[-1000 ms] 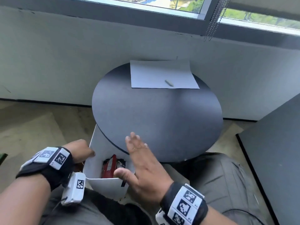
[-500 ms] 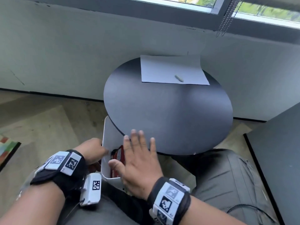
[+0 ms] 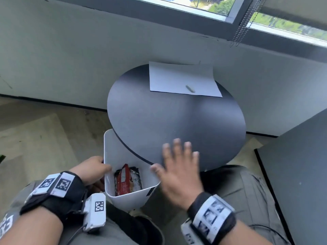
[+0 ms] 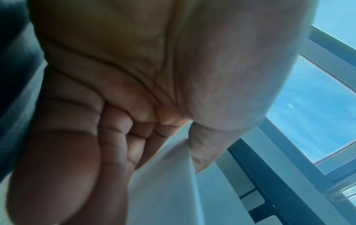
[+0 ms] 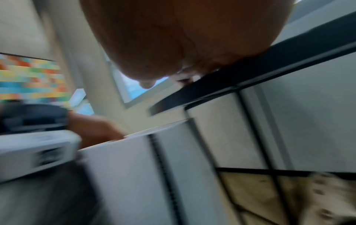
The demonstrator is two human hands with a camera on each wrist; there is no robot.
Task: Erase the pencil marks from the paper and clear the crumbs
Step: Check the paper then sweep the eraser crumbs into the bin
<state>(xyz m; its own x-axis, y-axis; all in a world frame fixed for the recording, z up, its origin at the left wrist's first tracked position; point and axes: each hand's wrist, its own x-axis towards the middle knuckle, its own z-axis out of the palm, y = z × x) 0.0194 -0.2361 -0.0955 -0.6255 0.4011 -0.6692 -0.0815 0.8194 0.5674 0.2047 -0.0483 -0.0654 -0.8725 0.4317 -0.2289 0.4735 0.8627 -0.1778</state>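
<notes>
While left hand [image 3: 92, 169] grips bin [image 3: 113, 149], right hand [image 3: 178, 167] flat on table [image 3: 177, 117].

Left hand [image 4: 134, 91] grips white bin wall [image 4: 163, 182].

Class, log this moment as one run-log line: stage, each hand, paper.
stage: sweeping crumbs | left hand: grips white bin at table edge | right hand: flat, open on table | paper: far side, eraser on it
</notes>
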